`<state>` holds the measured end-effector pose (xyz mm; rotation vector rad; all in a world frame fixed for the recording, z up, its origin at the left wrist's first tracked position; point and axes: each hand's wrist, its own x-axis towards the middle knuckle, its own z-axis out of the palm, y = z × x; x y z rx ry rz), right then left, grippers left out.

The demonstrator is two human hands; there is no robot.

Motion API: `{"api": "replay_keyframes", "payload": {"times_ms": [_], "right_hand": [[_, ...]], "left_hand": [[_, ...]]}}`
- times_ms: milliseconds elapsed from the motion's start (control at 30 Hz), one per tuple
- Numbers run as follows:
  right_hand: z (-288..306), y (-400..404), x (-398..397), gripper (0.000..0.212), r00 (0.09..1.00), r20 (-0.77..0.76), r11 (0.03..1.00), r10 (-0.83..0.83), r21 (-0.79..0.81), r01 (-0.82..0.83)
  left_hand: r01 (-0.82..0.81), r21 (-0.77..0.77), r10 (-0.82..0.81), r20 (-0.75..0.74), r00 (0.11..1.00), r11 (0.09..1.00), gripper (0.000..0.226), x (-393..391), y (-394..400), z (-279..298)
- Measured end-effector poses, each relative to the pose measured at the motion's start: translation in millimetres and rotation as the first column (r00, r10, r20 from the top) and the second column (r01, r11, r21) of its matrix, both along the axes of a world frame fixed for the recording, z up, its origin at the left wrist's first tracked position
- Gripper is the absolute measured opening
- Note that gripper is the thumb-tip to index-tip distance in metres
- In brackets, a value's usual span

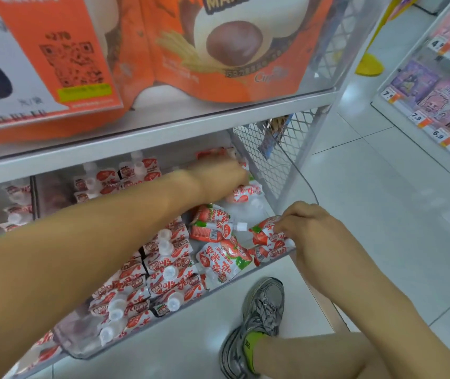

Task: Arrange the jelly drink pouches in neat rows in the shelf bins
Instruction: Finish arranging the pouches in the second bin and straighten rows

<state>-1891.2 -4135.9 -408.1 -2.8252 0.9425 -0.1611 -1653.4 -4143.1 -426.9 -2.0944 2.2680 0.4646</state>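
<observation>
The right hand (pixel 304 228) has its fingers (pixel 284 227) curled, pinching the top edge of a red-and-white jelly pouch (pixel 269 239) at the front right corner of the clear shelf bin (pixel 245 274). Just left of those fingertips lie two loose pouches (pixel 213 225), flat and askew. Further left, the standing pouches (pixel 163 258) run in rows, white caps up. The left hand (pixel 219 177) reaches deeper toward the back right corner; it is blurred, so I cannot tell whether its fingers hold anything. More pouches (pixel 136 170) line the back. Below the right hand, a grey sneaker (pixel 256 321) rests on the white floor.
</observation>
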Motion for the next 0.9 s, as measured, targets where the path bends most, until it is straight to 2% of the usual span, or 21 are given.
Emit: {"api": "replay_keyframes", "payload": {"times_ms": [33,67,100,133,167,200,267,300,333,367,433,467,533,600,700,733,800,900], "right_hand": [[0.7,0.2,-0.3,0.058,1.000,0.005,1.000,0.011,0.000,-0.011],[1.2,-0.1,0.1,0.058,1.000,0.001,1.000,0.019,0.002,-0.019],[2.2,-0.6,1.5,0.058,1.000,-0.014,1.000,0.022,0.009,-0.022],[2.7,-2.0,3.4,0.058,0.999,-0.036,0.999,0.027,0.023,-0.026],[2.9,-3.4,5.4,0.059,0.997,-0.064,0.998,0.037,0.047,-0.034],[2.5,-4.3,7.6,0.060,0.992,-0.108,0.995,0.056,0.082,-0.048],[1.5,-3.8,11.4,0.058,0.976,-0.198,0.987,0.092,0.144,-0.064],[1.6,-3.1,12.2,0.052,0.975,-0.200,0.987,0.096,0.147,-0.067],[3.2,-2.2,11.7,0.044,0.982,-0.165,0.989,0.092,0.130,-0.071],[5.3,-1.0,9.2,0.034,0.994,-0.079,0.992,0.079,0.105,-0.071],[10.1,2.0,-0.7,0.016,0.975,0.219,0.998,0.028,0.042,-0.039],[12.9,3.8,-5.9,0.012,0.931,0.366,1.000,-0.012,0.006,0.010],[15.0,1.9,-15.2,0.009,0.840,0.536,0.991,-0.083,-0.048,0.128],[8.7,-6.9,-22.6,0.018,0.812,0.561,0.981,-0.161,0.002,0.194],[-7.9,-18.7,-21.4,0.058,0.828,0.474,0.937,-0.299,0.310,0.161],[-12.5,-19.9,-19.0,0.067,0.834,0.464,0.923,-0.300,0.363,0.129],[-17.5,-20.5,-15.5,0.073,0.828,0.507,0.945,-0.238,0.319,0.076],[-9.3,-21.4,-14.5,0.078,0.782,0.599,0.978,-0.173,0.196,0.066]], "left_hand": [[-0.120,0.015,0.121,-0.140,0.983,0.993,0.016,5.6,-0.8,-3.4],[-0.238,0.077,0.250,-0.273,0.929,0.968,0.020,7.6,2.0,-1.5],[-0.336,0.141,0.363,-0.431,0.826,0.931,0.022,10.4,4.0,-4.1],[-0.423,0.226,0.471,-0.569,0.674,0.877,0.024,11.8,7.0,-4.7],[-0.454,0.264,0.507,-0.637,0.580,0.851,0.026,12.5,8.8,-6.1],[-0.426,0.251,0.479,-0.640,0.601,0.869,0.027,10.3,10.9,-4.9],[-0.218,0.086,0.233,-0.454,0.860,0.972,0.018,5.3,16.4,-3.9],[-0.098,0.040,0.105,-0.318,0.942,0.994,0.012,1.4,20.2,-1.3],[-0.034,0.009,0.035,-0.244,0.969,0.999,0.015,-2.8,22.2,-0.2],[0.009,0.019,-0.005,-0.217,0.976,1.000,0.017,-5.4,24.9,-2.1],[0.079,0.077,-0.060,-0.223,0.973,0.994,0.029,-15.3,26.7,-1.1],[0.101,0.118,-0.071,-0.232,0.970,0.988,0.034,-20.1,26.5,1.1],[0.078,0.226,-0.010,-0.289,0.957,0.971,0.045,-24.9,23.3,3.8],[0.043,0.299,0.079,-0.384,0.920,0.953,0.056,-27.0,20.5,6.5],[0.048,0.324,0.121,-0.482,0.868,0.945,0.052,-33.4,23.0,2.5],[0.038,0.346,0.157,-0.517,0.841,0.937,0.053,-36.1,25.6,-0.1],[0.043,0.354,0.171,-0.549,0.818,0.934,0.060,-37.4,31.2,-4.1],[0.112,0.307,0.052,-0.481,0.875,0.945,0.075,-28.5,36.6,-4.5]]}}
